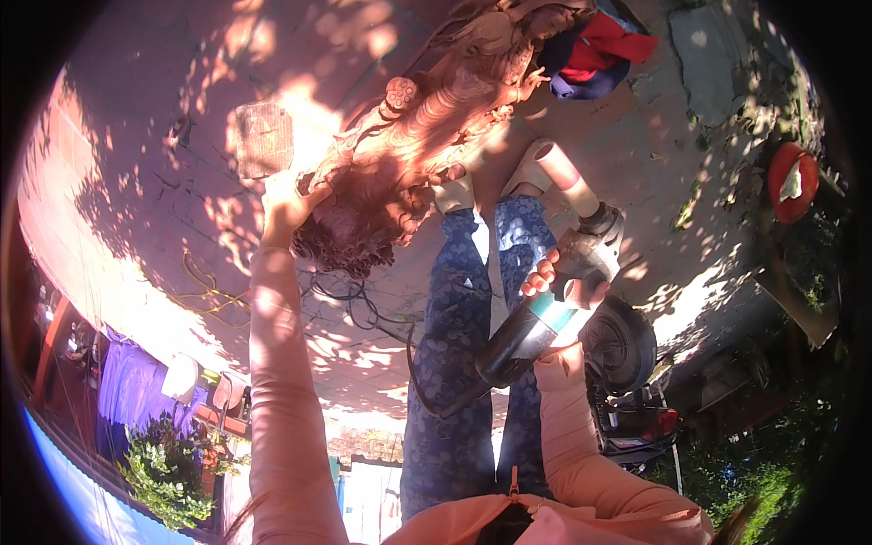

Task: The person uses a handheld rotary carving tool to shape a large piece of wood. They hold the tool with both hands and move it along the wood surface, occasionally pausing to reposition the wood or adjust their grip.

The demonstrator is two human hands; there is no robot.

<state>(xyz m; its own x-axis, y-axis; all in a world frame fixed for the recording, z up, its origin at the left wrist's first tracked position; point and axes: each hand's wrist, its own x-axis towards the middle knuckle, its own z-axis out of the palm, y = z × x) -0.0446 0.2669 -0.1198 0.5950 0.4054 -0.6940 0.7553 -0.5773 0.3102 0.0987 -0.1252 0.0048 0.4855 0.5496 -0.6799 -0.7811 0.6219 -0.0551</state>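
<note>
Two hands busy: my right fingers point(543, 276) grip the tool point(518, 347); my left fingers point(287, 203) touch the carving point(436, 136) beside a block point(263, 139), grasp unclear in glare. Carving's on the floor point(182, 218), far end cut off. Red bowl point(779, 171) holds something white. Navy thing point(586, 88) with red cloth point(610, 47): bag or fabric, can't tell.

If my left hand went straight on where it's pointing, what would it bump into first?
Probably the squarish brown block just beyond your left hand. Glare hides the gap, so they may already be touching.
</note>
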